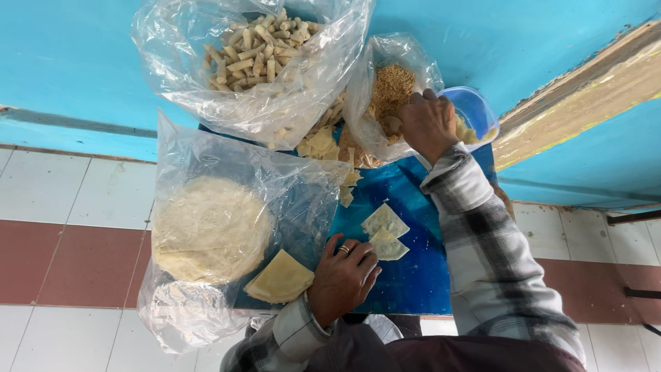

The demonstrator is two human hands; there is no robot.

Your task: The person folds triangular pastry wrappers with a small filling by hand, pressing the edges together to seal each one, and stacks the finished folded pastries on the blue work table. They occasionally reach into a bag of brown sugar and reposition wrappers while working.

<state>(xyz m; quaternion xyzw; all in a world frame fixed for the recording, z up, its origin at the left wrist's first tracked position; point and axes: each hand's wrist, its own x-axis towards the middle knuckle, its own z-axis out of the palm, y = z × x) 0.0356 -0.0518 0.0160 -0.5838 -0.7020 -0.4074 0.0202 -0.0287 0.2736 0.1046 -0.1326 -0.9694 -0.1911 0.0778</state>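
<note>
Where the blue board [413,275] is showing bare near its middle, two pale pastry wrapper pieces [385,233] are lying flat, one overlapping the other. Each piece is thin, cream-coloured and roughly triangular, with a folded edge.

The left hand [342,275] is resting palm-down on the board, just beside the lower wrapper piece. Its fingers [365,256] are lying close together and slightly bent, with the tips touching the edge of that piece; the hand is pressing rather than gripping, and it is holding nothing. A ring is showing on one finger. The wrist is emerging from a plaid sleeve at the bottom of the view.

The right hand [427,124] is reaching forward across the board with the forearm extended in a plaid sleeve [482,234]. The hand is curled, knuckles up, inside the mouth of a clear bag of crumbly tan filling [391,89]. What the fingers are enclosing cannot be told, since they are hidden by the back of the hand.

A blue plastic tub [475,110] is standing just behind the right hand. To the left, a stack of folded wrappers [281,277] is lying at the board's edge, beside a clear bag holding a round stack of pastry sheets [210,227]. Further back, a large clear bag of finished rolls [258,48] is sitting against a blue wall [69,62]. More cut wrappers [320,143] are lying between the bags.
</note>
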